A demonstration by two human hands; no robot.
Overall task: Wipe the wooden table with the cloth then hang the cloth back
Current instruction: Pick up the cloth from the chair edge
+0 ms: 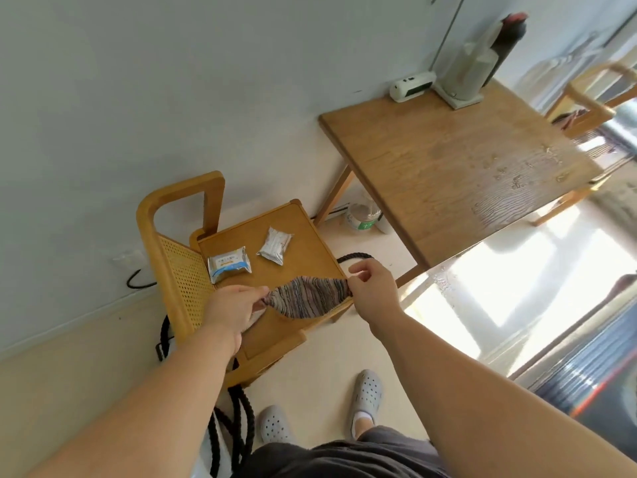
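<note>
Pinching the grey-and-pink striped cloth [306, 296] at either end, left hand [231, 307] and right hand [372, 288], just above the seat of the cane-backed wooden chair [310, 243], well apart from the square wooden table [431, 160]. Hiding the cloth's left corner behind the left knuckles. Printed in blue on the white foil packet [229, 269] lying on the seat, but too blurred to read.

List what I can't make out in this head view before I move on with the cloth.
Head view only:
- Left end of the cloth: hidden behind the left hand.
- blue packet on the near chair: print too small to read.
- far chair: blurred, cut off by the right edge.
- bottle under the table: label too small to read.
</note>
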